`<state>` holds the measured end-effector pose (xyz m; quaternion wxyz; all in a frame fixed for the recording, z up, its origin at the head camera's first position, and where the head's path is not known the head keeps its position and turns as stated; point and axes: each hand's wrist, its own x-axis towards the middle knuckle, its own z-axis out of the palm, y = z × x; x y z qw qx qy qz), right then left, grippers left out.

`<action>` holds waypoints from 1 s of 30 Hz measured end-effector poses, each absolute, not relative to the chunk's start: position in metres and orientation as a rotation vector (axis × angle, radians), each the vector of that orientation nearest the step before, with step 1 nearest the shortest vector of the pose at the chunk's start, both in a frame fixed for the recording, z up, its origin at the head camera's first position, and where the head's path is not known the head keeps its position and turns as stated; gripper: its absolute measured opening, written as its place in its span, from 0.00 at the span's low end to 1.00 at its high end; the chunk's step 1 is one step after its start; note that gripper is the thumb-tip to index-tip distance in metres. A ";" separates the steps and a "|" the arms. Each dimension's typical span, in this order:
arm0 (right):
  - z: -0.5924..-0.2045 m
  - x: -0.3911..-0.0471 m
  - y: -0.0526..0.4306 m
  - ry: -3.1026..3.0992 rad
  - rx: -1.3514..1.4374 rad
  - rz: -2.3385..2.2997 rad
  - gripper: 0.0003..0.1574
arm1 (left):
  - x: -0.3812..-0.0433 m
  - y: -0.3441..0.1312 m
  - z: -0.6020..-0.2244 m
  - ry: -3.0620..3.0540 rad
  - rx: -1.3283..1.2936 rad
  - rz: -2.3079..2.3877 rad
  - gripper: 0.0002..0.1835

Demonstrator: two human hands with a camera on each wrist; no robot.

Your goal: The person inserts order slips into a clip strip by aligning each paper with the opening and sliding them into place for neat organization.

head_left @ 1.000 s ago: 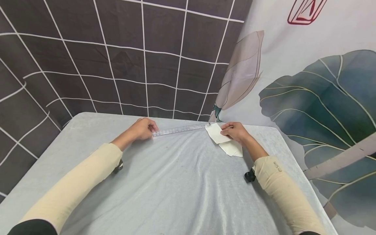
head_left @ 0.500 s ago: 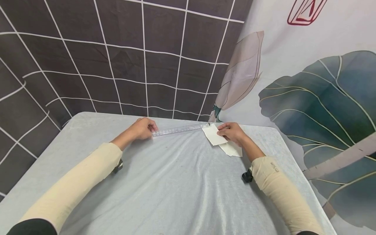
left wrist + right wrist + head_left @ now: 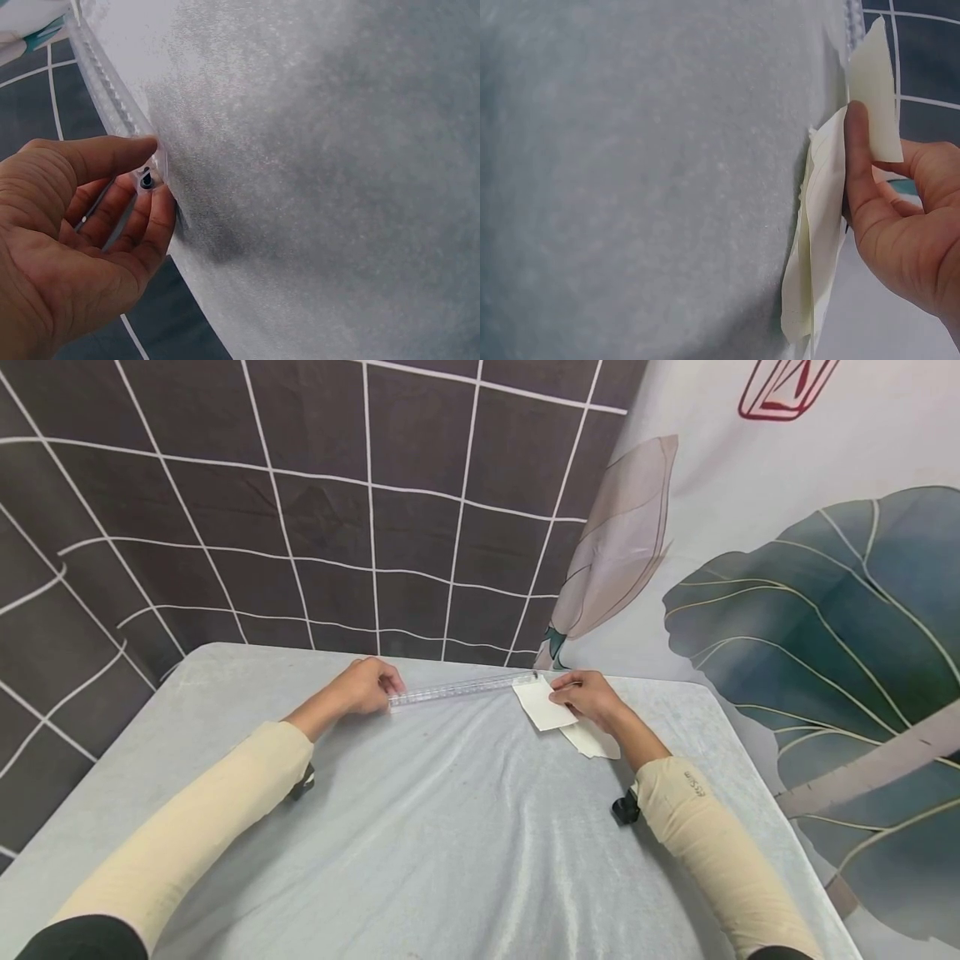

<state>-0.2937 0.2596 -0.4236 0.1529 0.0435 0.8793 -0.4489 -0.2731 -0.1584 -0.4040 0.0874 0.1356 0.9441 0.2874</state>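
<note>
A long, clear plastic strip [image 3: 457,690], ridged along its length, slants across the far part of the table. My left hand [image 3: 366,685] pinches its near-left end between thumb and fingers. In the left wrist view, a small dark spot shows at that end of the strip [image 3: 112,86]. A cream piece of paper [image 3: 542,707] is pinched in my right hand [image 3: 591,697], its upper corner overlapping the strip's right end in the head view. Beneath that hand lie more cream papers [image 3: 592,743], layered with uneven edges in the right wrist view [image 3: 821,225].
A pale grey velvety cloth [image 3: 420,827] with folds covers the table. Behind its far edge hangs a dark curtain with white grid lines [image 3: 315,518]. A white curtain with leaf prints [image 3: 750,610] borders the right side. Both wrists carry small black cameras [image 3: 626,808].
My right hand has shifted slightly left with the cream paper, so the paper sits further left over the lower papers. The left hand and the clear strip have stayed in place.
</note>
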 end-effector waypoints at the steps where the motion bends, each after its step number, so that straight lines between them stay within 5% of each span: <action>1: -0.424 -0.294 0.259 2.524 0.124 -1.288 0.26 | -0.273 -0.158 -0.404 2.812 0.401 0.857 0.22; 30: -0.424 -0.293 0.244 2.526 0.068 -1.337 0.26 | -0.274 -0.158 -0.405 2.813 0.383 0.857 0.22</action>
